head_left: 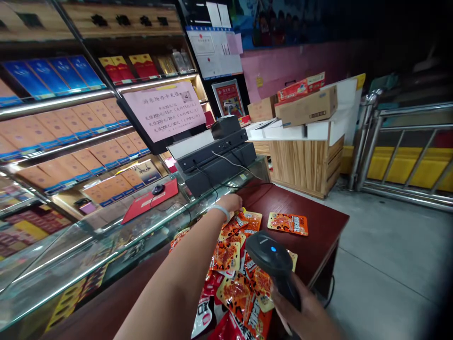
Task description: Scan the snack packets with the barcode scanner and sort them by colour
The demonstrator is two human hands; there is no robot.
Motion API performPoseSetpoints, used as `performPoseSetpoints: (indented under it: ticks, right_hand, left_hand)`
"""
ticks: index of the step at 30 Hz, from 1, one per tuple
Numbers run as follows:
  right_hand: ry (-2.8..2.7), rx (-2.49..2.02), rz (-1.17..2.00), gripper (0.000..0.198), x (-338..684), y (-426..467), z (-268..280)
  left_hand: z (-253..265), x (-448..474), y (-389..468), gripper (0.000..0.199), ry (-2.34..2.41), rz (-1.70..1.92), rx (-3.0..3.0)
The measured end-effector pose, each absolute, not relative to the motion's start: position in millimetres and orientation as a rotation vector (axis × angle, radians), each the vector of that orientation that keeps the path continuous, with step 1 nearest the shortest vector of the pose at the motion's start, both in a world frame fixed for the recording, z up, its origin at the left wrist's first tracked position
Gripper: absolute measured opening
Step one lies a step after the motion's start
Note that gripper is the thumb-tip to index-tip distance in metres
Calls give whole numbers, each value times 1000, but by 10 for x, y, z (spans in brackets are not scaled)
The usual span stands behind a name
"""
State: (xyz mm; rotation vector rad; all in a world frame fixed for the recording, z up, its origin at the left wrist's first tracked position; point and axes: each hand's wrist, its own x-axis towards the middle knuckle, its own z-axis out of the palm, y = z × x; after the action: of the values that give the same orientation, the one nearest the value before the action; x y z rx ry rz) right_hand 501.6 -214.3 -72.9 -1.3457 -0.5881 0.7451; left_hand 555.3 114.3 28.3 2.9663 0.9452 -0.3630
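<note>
My right hand [306, 309] is wrapped round the handle of a black barcode scanner [269, 252], which shows a lit blue spot on top. Under and beside the scanner spreads a pile of orange snack packets [226, 256], some overlapping, on a dark red-brown table [325, 219]. My left hand [232, 203], with a pale band at the wrist, reaches across to the far end of the pile. Its fingers are curled at a packet's yellow edge, partly hidden. One orange packet [288, 223] lies apart, to the right. Red and white packets [203, 316] show at the near end.
A glass display counter [95, 255] runs along the left, with a mouse [158, 189] on a red mat. Behind it stand a monitor with a pink notice [164, 111] and a dark cash-register unit [215, 163]. Cardboard boxes [307, 107] and a metal railing [414, 113] are farther back.
</note>
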Motion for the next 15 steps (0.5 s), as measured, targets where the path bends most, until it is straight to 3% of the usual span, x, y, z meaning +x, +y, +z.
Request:
performPoseSetpoints:
  ticks: [4, 11, 15]
  right_hand:
    - [-547, -1290, 829, 66, 4994, -2115, -765]
    - [-523, -1262, 904, 67, 4927, -2136, -739]
    - [-555, -1252, 894, 68, 4841, -2157, -688]
  left_hand:
    - [396, 5363, 1361, 9, 986, -53, 2942]
    - [722, 4997, 1415, 17, 817, 1087, 2291]
    - [898, 4609, 1164, 24, 668, 1304, 1878]
